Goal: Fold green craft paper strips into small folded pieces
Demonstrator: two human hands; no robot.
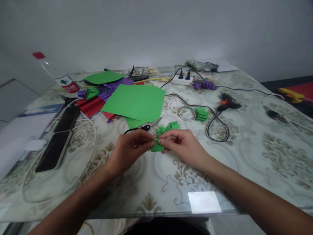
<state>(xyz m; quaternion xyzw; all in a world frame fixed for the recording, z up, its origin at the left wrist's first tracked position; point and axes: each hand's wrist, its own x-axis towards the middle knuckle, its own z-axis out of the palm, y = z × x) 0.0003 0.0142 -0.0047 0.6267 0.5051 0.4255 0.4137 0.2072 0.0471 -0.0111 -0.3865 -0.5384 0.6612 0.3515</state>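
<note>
Between my fingertips is a small piece of green paper (157,147), pinched from both sides over the table. My left hand (133,147) grips its left edge with thumb and forefinger. On the other edge, my right hand (179,143) pinches it the same way. Just beyond my fingers lie fringed green paper pieces (173,126). Scissors (146,127) with dark handles rest behind my left hand, blades pointing right. Large green paper sheets (137,101) are spread farther back.
Phones (53,151) and a white cable lie at left, near a red-capped bottle (69,83). A power strip (182,80) sits at the back. To the right are a roll of tape (187,113), a cut green strip (202,114) and a glue gun (228,101) with its looped cord.
</note>
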